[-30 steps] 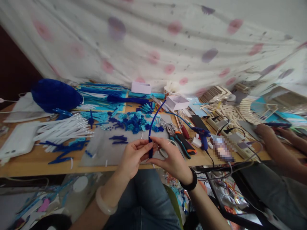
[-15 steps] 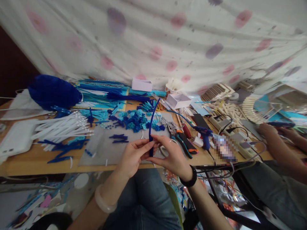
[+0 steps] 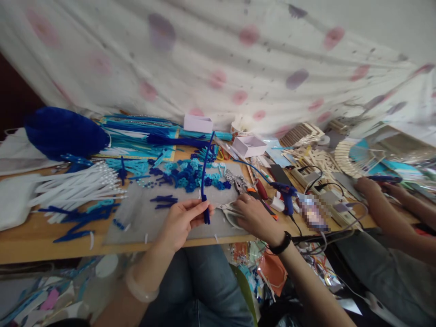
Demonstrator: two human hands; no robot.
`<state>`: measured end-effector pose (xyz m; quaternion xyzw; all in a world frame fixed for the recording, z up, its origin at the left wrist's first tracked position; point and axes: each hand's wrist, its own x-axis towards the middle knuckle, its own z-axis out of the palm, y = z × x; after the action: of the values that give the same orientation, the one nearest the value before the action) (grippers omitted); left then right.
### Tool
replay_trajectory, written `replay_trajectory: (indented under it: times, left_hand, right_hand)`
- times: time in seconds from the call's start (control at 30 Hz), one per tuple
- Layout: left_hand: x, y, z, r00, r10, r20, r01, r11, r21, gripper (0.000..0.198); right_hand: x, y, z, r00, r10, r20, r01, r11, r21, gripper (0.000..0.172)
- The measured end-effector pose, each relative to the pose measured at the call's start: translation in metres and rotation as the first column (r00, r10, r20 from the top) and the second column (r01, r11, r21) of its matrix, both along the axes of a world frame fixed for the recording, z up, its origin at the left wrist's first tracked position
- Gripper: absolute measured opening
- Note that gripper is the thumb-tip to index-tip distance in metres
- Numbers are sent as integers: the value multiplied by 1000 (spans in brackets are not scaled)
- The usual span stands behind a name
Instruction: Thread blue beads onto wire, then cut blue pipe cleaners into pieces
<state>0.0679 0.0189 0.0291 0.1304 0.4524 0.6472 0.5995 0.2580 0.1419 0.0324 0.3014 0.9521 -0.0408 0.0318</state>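
My left hand pinches a dark blue pipe cleaner between thumb and fingers. The stem stands nearly upright with a slight curve, and a short doubled part shows at its lower end. Over a pair of white-handled scissors lies my right hand, its fingers curled onto the handles. The blades point left toward the left hand, and their tips are hard to make out there. Beneath both hands is a grey mat. Blue pipe-cleaner flowers are heaped just behind, with short dark blue pieces left of the hand.
White stems with beads lie at the left. A glue gun, pliers and a power strip are on the right. Open white boxes stand at the back. A co-worker's hands are at the far right.
My right hand has let go of the pipe cleaner and moved right onto the scissors. My left hand keeps the stem, now slightly farther left in view.
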Motion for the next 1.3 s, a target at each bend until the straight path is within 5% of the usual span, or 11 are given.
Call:
replay_trajectory:
  times: [0.23,0.4,0.53,0.73,0.97,1.1,1.3]
  left_hand:
    - [-12,-3,4,1000,3,-31,-4,999,-40,34]
    - [-20,-5,7,996,33,-88,-34,999,-15,33]
    - [-22,-2,16,989,34,-142,-28,998,48,29]
    - [-19,0,34,962,22,-272,5,995,99,21]
    - [-18,4,49,945,-79,-316,118,988,105,17]
    - [-21,7,58,943,-129,-306,169,980,109,16]
    - [-20,14,62,868,-273,-414,313,949,28,10]
  right_hand:
    - [-6,6,15,994,38,102,-42,999,33,5]
    - [25,11,52,981,-8,-193,-34,977,-212,12]
    - [43,7,64,889,-176,-423,-107,818,-565,23]
    - [43,3,42,697,-386,-605,-192,712,-675,32]
    - [29,0,35,784,-392,-481,-297,445,-845,56]
    - [21,-2,38,855,-257,-451,-313,438,-842,80]
    - [10,-1,47,861,-180,-476,-389,371,-844,81]
